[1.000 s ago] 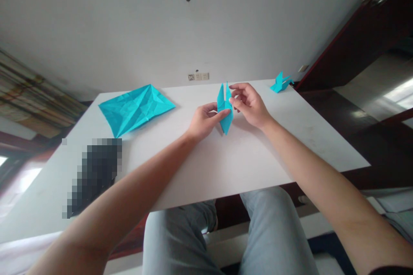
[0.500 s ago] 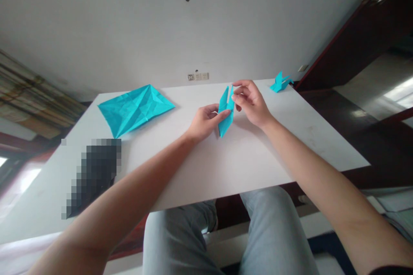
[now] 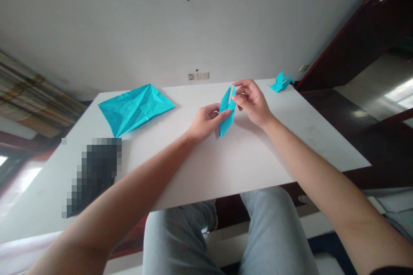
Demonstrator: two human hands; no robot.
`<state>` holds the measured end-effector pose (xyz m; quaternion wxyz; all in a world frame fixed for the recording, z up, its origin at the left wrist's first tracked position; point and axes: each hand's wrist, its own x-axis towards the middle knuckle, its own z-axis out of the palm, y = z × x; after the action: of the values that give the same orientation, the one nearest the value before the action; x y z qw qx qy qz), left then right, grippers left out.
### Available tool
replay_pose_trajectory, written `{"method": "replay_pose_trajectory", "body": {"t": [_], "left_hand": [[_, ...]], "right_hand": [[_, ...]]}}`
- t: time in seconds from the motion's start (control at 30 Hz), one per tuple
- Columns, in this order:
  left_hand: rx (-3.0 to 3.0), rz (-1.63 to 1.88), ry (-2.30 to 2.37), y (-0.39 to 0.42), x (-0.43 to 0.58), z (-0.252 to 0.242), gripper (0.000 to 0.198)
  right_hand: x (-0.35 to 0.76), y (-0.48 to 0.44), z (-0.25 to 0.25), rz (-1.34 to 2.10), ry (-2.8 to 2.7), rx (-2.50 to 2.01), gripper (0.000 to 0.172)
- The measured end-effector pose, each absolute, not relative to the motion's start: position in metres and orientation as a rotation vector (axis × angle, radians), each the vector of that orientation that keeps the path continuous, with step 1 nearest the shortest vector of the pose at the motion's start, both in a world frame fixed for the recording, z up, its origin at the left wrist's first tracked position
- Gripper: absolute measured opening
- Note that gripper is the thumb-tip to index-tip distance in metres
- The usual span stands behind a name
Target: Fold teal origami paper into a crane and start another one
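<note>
A folded piece of turquoise origami paper (image 3: 226,123) is held upright above the table, with two narrow points at its upper end and a slit between them. My left hand (image 3: 206,123) grips its middle, thumb across the front and fingers behind. At the upper right, my right hand (image 3: 253,101) pinches the right-hand point between thumb and fingers. Part of the paper's back is hidden by the left fingers.
On the white table (image 3: 193,172), a creased turquoise sheet (image 3: 137,109) lies at the left. A finished paper crane (image 3: 281,82) stands at the far right corner. A dark pixelated object (image 3: 97,176) lies near my left forearm. The wall (image 3: 145,30) rises behind the table.
The folded paper's upper points have tilted very slightly to the right. Both hands keep their hold, almost unmoved.
</note>
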<state>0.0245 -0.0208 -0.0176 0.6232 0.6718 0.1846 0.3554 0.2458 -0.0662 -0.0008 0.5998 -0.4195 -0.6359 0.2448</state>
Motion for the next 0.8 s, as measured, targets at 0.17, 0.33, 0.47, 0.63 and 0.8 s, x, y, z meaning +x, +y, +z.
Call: {"method": "replay_pose_trajectory", "body": {"t": [0.17,0.33,0.47,0.63,0.8], "left_hand": [[1.544,0.842,0.436,-0.0187,0.0254,-0.0214,0.072],[1.56,0.849,0.436,-0.0188,0.0251,-0.022,0.069],[1.562,0.85,0.443,-0.0195,0.0248,-0.0207,0.071],[1.57,0.844,0.449,-0.0202,0.0248,-0.0191,0.072],[1.562,0.835,0.471,-0.0219,0.0247,-0.0173,0.072]], "right_hand": [[0.2473,-0.0656,-0.0016,0.549,-1.493,-0.973,0.06],[0.2467,-0.0658,-0.0026,0.533,-1.481,-0.984,0.062],[0.2472,-0.0654,-0.0038,0.53,-1.478,-0.985,0.062],[0.2489,-0.0643,-0.005,0.522,-1.467,-1.004,0.056],[0.2467,-0.0663,-0.002,0.527,-1.442,-1.006,0.055]]}}
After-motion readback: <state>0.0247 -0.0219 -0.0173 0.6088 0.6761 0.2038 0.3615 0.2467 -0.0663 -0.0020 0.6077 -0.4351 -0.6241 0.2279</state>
